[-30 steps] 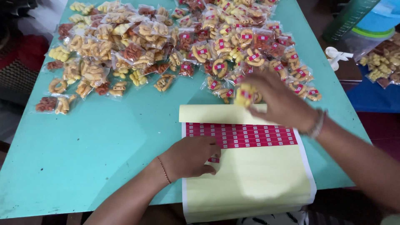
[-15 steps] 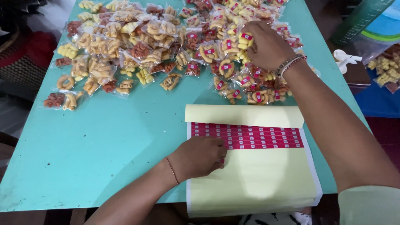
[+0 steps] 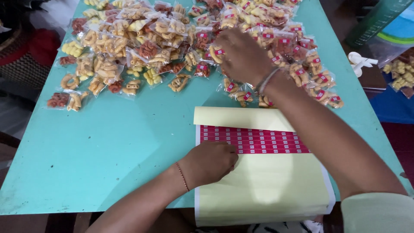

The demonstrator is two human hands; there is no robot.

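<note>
A yellow sticker sheet (image 3: 258, 190) lies at the near table edge, with rows of small red stickers (image 3: 258, 140) across its upper part. My left hand (image 3: 211, 162) rests curled on the sheet, fingertips at the lower left of the red stickers. My right hand (image 3: 241, 56) reaches far over the pile of small clear snack packets (image 3: 142, 47), fingers down among them; whether it grips one is hidden. Packets under and right of that hand carry red stickers (image 3: 302, 71); those to the left show none.
The turquoise table (image 3: 108, 146) holds everything. A white plastic piece (image 3: 360, 60) lies off the right edge beside more snack packets (image 3: 399, 71). A green striped object (image 3: 375, 19) stands at the far right.
My right hand has gone from just above the sheet, where it held a packet, out to the far pile and then leftward. My left hand has stayed on the stickers.
</note>
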